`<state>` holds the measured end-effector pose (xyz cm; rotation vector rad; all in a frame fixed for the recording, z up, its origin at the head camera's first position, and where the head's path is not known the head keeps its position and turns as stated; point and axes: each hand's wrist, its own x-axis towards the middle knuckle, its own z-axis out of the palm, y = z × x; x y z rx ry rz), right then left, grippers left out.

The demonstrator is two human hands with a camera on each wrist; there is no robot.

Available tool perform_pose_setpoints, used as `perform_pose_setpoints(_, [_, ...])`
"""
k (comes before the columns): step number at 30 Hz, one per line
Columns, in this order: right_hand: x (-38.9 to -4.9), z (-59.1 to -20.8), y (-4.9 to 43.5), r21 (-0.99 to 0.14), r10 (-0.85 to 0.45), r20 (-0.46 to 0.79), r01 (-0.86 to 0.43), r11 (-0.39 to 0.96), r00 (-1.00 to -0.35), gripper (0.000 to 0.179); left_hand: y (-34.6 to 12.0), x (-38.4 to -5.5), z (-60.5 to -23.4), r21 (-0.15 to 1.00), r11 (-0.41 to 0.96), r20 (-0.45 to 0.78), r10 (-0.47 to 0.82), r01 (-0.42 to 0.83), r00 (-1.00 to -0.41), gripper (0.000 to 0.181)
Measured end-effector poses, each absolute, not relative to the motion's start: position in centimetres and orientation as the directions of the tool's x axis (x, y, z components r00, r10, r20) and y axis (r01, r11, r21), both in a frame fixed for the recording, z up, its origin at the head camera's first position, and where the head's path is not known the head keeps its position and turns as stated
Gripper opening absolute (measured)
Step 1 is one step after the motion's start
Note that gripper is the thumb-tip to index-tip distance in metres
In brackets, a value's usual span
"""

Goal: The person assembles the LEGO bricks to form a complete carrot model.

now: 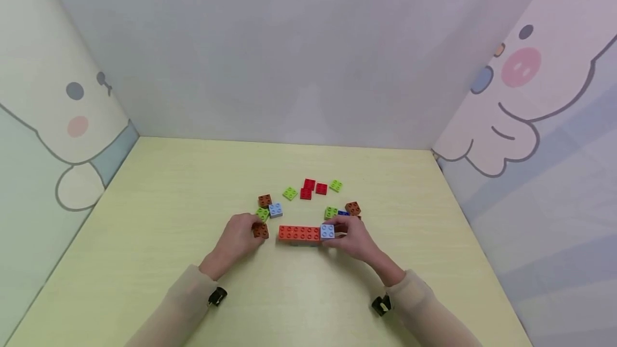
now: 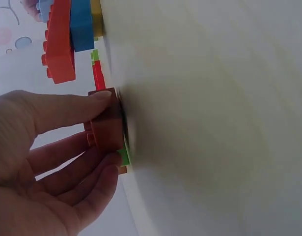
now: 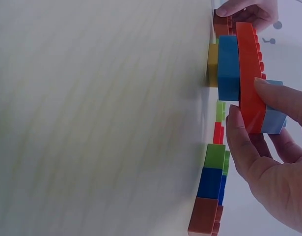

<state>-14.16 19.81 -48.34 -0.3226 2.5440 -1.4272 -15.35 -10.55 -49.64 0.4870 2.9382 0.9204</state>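
Observation:
My left hand (image 1: 237,240) pinches a brown brick (image 1: 261,231) between thumb and fingers, at or just above the tabletop. To its right stands a small stack, its top a row of red bricks (image 1: 299,233). In the right wrist view, a blue brick (image 3: 228,68) lies beneath the red row, with a yellow brick (image 3: 212,66) at the bottom. A light blue brick (image 1: 327,232) sits on the red row's right end. Around that end my right hand (image 1: 355,238) holds on, thumb on one side and fingers on the other.
Behind my left hand lie a brown brick (image 1: 264,200), a light blue brick (image 1: 276,210) and a green brick (image 1: 262,214). Green, blue and brown bricks (image 1: 353,208) sit behind my right hand. Farther back are several flat red pieces (image 1: 309,183) and green pieces (image 1: 336,186).

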Motion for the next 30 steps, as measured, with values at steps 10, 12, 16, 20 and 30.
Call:
perform_pose_setpoints(10, [-14.2, -48.5, 19.8, -0.855, -0.294, -0.064, -0.100, 0.509, -0.954, 0.036, -10.2, -14.5, -47.7, 0.609, 0.742, 0.034, 0.329, 0.280, -0.944, 0.041])
perform_pose_setpoints(12, [-14.2, -48.4, 19.8, -0.853, -0.292, -0.064, -0.099, 0.512, -0.954, 0.037, -10.2, -14.4, -47.1, 0.624, 0.728, 0.049, 0.328, 0.285, -0.944, 0.038])
perform_pose_setpoints(16, [-14.2, -48.2, 19.7, -0.850, -0.288, -0.072, -0.092, 0.518, -0.955, 0.037, -9.9, -14.4, -46.3, 0.650, 0.700, 0.079, 0.325, 0.296, -0.942, 0.035])
perform_pose_setpoints(20, [-14.7, -48.1, 19.7, -0.842, -0.292, -0.069, -0.101, 0.530, -0.954, 0.037, -9.4, -14.4, -45.8, 0.673, 0.678, 0.077, 0.332, 0.295, -0.940, 0.036])
perform_pose_setpoints(30, [-14.4, -48.4, 19.7, -0.842, -0.295, -0.069, -0.103, 0.529, -0.953, 0.035, -7.7, -13.8, -46.6, 0.682, 0.630, 0.140, 0.386, 0.371, -0.912, 0.033])
